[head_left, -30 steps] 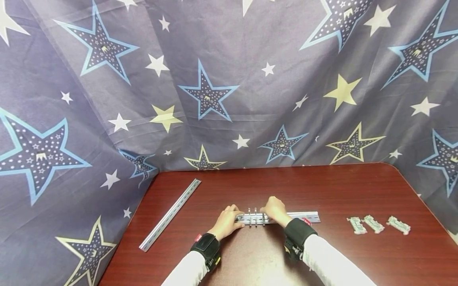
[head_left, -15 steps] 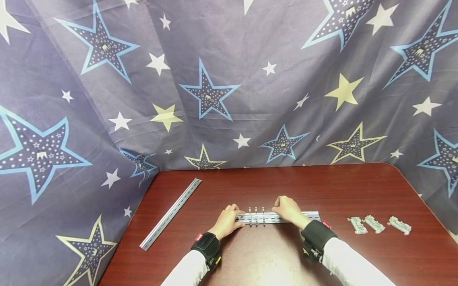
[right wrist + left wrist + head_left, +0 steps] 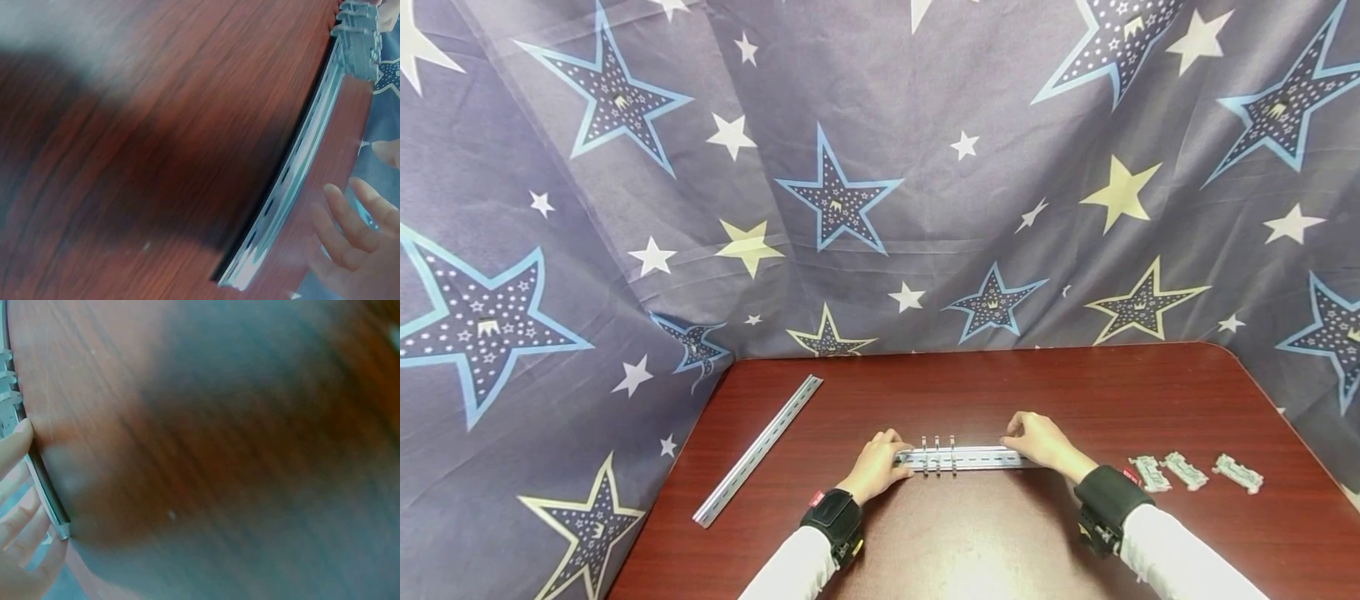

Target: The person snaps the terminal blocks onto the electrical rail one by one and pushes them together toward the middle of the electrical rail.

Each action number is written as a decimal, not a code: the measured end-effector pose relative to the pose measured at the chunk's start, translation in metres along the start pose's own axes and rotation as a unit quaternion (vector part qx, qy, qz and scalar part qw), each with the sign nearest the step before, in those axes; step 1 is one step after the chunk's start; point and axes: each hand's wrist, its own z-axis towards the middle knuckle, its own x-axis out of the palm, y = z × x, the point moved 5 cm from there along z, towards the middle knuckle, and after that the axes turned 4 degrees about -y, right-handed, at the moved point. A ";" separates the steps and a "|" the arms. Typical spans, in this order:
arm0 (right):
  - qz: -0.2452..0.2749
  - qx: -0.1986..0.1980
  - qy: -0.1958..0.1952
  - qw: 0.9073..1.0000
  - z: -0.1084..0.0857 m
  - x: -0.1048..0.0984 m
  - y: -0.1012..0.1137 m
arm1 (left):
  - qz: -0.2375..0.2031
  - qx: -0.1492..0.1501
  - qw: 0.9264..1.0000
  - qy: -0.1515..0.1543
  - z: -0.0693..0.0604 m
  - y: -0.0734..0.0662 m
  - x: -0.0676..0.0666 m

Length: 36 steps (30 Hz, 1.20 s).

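A slotted metal DIN rail point(image 3: 985, 457) lies across the table, with several thin terminal blocks point(image 3: 937, 456) standing upright on its left half. My left hand point(image 3: 874, 468) grips the rail's left end, thumb along the near edge and fingers on the far side, as the left wrist view also shows. Over the rail's right end hovers my right hand point(image 3: 1041, 440). In the right wrist view that hand point(image 3: 359, 244) has loosely bent, spread fingers with nothing between them, apart from the rail point(image 3: 290, 187).
Another bare DIN rail point(image 3: 758, 450) lies slanted at the left of the reddish-brown table point(image 3: 880, 392). Several pale green terminal blocks point(image 3: 1186, 471) lie flat at the right. A star-patterned cloth point(image 3: 865, 275) hangs behind the table.
My right hand has moved right along the rail, away from the terminal blocks standing on it, to the rail's right end. My left hand has stayed in place.
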 end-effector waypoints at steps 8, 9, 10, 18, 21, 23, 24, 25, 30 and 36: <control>-0.013 -0.024 -0.003 1.000 -0.007 -0.008 -0.013 | -0.001 0.002 1.000 -0.002 -0.001 -0.001 0.000; -0.011 -0.032 -0.003 0.999 -0.007 -0.009 -0.014 | 0.001 0.001 1.000 -0.001 0.000 -0.001 0.000; -0.010 -0.040 -0.003 0.999 -0.008 -0.010 -0.016 | 0.001 0.001 1.000 0.000 0.000 -0.001 0.000; -0.004 -0.079 0.011 0.997 -0.013 -0.014 -0.026 | 0.008 -0.005 1.000 0.006 0.001 -0.002 0.000; -0.005 -0.084 0.014 0.996 -0.015 -0.014 -0.031 | 0.008 -0.007 1.000 0.009 0.000 -0.002 0.000; -0.007 -0.085 0.015 0.996 -0.016 -0.014 -0.034 | 0.008 -0.007 1.000 0.010 0.000 -0.002 0.000; -0.008 -0.086 0.016 0.996 -0.016 -0.013 -0.035 | 0.007 -0.007 1.000 0.010 0.000 -0.002 0.000; -0.008 -0.085 0.017 0.996 -0.017 -0.013 -0.036 | 0.007 -0.007 1.000 0.010 0.000 -0.002 0.000; -0.014 -0.092 0.014 0.996 -0.018 -0.011 -0.040 | 0.008 -0.005 1.000 0.008 0.001 -0.002 -0.001; -0.028 -0.104 -0.005 0.994 -0.021 -0.010 -0.040 | 0.007 -0.006 1.000 0.007 0.002 0.000 0.000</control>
